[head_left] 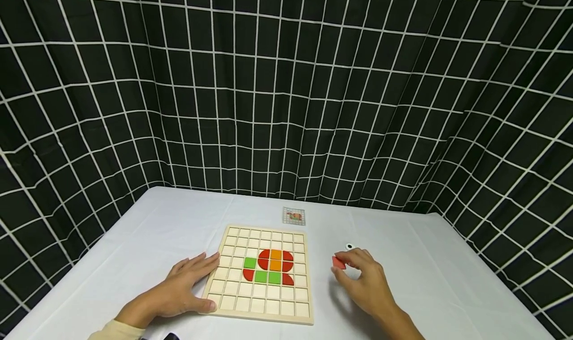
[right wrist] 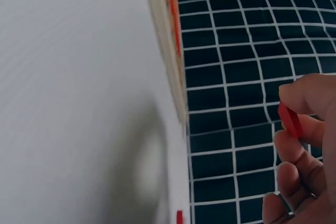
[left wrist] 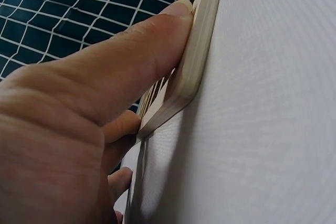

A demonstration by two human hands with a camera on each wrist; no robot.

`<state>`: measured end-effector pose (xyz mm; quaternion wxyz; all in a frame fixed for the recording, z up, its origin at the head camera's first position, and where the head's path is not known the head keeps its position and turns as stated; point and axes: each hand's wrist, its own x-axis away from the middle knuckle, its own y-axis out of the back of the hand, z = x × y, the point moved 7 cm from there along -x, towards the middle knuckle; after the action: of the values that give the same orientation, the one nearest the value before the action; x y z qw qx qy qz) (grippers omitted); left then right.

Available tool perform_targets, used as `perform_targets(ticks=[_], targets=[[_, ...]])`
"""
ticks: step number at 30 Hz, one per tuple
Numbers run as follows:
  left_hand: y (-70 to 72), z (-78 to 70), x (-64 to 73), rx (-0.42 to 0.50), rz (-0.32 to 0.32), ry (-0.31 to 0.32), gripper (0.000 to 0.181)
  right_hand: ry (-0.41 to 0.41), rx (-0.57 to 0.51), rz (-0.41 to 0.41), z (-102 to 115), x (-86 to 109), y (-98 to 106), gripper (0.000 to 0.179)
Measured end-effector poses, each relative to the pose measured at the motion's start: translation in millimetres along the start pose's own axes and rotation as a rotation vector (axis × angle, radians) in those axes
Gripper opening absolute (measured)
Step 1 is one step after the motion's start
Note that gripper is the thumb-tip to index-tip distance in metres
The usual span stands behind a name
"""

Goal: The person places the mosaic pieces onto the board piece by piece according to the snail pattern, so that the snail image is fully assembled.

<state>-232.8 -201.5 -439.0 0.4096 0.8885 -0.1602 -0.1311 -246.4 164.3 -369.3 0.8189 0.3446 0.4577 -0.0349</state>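
Observation:
A wooden grid board (head_left: 257, 316) lies on the table, with red, orange and green tiles set in its middle cells. My left hand (head_left: 185, 286) rests at its left side, fingers spread, the thumb at the near left corner. In the left wrist view that thumb (left wrist: 144, 45) lies along the wooden rim. Right of the board, my right hand (head_left: 367, 283) pinches a red tile (head_left: 338, 263) between thumb and fingers, raised over the cloth. The right wrist view shows the same red tile (right wrist: 290, 120) edge-on at the fingertips.
Behind the board lies a small picture card (head_left: 294, 216) with a coloured pattern on a grid. Just beyond my right hand is a white round piece with a black dot (head_left: 349, 246). The white-covered table (head_left: 179, 215) is backed by a black curtain with white grid lines (head_left: 277, 91).

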Motion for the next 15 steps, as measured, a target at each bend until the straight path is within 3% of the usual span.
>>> perform_targets(ticks=[4, 9, 15], targets=[[-0.1, -0.4, 0.5, -0.001, -0.002, -0.002, 0.101, 0.026, -0.021, -0.013, 9.3, -7.6, -0.4, 0.030], [-0.2, 0.3, 0.4, -0.001, -0.002, 0.010, 0.102, -0.006, -0.051, -0.008, 18.2, -17.8, -5.9, 0.028], [0.9, -1.4, 0.3, 0.005, 0.002, -0.019, 0.100, 0.005, -0.101, -0.018, 29.5, -30.8, -16.8, 0.027]])
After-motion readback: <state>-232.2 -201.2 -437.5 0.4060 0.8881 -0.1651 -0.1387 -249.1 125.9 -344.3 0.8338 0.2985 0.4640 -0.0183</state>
